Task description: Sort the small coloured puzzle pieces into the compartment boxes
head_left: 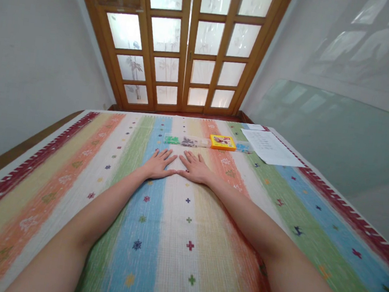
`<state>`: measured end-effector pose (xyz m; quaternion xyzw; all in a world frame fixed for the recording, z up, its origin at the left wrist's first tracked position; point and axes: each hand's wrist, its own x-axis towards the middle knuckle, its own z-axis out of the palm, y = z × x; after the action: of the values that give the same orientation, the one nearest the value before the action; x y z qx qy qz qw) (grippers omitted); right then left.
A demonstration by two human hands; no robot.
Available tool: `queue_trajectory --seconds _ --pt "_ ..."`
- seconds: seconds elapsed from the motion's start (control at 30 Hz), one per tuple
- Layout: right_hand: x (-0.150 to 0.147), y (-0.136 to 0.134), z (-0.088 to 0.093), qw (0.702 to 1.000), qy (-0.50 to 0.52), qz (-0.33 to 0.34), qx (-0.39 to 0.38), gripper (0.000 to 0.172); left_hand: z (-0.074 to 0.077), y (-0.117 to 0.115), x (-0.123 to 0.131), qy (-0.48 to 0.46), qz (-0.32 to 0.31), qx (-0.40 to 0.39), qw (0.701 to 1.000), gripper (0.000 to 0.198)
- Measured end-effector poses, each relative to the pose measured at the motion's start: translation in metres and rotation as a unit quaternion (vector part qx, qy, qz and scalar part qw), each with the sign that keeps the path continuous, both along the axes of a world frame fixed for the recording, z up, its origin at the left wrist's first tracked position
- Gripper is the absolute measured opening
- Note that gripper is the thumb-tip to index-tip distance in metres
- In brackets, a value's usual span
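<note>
Striped tablecloth (178,228), spread from near to far, is touched by the left hand (159,165) and right hand (195,169), both laid flat at centre, fingers spread wide, thumbs meeting. Just beyond, clear packets (188,142) and a yellow box (222,142) are lined up; farther right, a printed sheet (270,147) is laid.

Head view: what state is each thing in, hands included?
Left hand: palm down, fingers spread, holding nothing.
Right hand: palm down, fingers spread, holding nothing.
Tablecloth: spread flat under both hands.
Yellow box: lying flat, looks shut.
Clear packets: lying flat, coloured contents showing.
Paper sheet: lying flat, text side up.
Doors: look nearly shut, bright slit between them.
</note>
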<state>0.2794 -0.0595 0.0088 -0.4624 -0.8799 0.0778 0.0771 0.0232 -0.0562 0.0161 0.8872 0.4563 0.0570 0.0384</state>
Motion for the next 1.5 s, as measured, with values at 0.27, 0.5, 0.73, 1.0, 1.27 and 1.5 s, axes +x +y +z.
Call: queue_trajectory --seconds 0.27,0.5,0.73,1.0,1.27,1.5 --pt "0.0 0.001 0.0 1.0 -0.003 -0.003 0.006 0.09 -0.001 0.002 -0.004 0.008 0.026 -0.017 0.999 0.083" --pt "-0.001 -0.001 0.004 1.0 -0.012 -0.007 -0.002 0.089 -0.002 0.0 -0.01 0.003 0.025 -0.022 0.999 0.082" --pt "-0.002 -0.004 0.009 1.0 -0.024 -0.007 -0.003 0.089 -0.003 0.0 -0.012 -0.013 0.009 -0.011 1.0 0.083" --pt "-0.002 -0.004 0.01 0.999 -0.03 -0.009 -0.006 0.087 -0.003 -0.002 -0.013 -0.023 -0.001 0.002 1.0 0.082" --pt "-0.002 -0.003 0.01 1.0 -0.024 -0.005 -0.001 0.086 -0.002 -0.004 -0.013 -0.02 -0.018 0.009 1.0 0.081" --pt "-0.001 -0.007 0.013 0.999 -0.027 -0.004 -0.023 0.094 -0.005 -0.002 -0.008 0.006 -0.007 -0.007 1.0 0.086"
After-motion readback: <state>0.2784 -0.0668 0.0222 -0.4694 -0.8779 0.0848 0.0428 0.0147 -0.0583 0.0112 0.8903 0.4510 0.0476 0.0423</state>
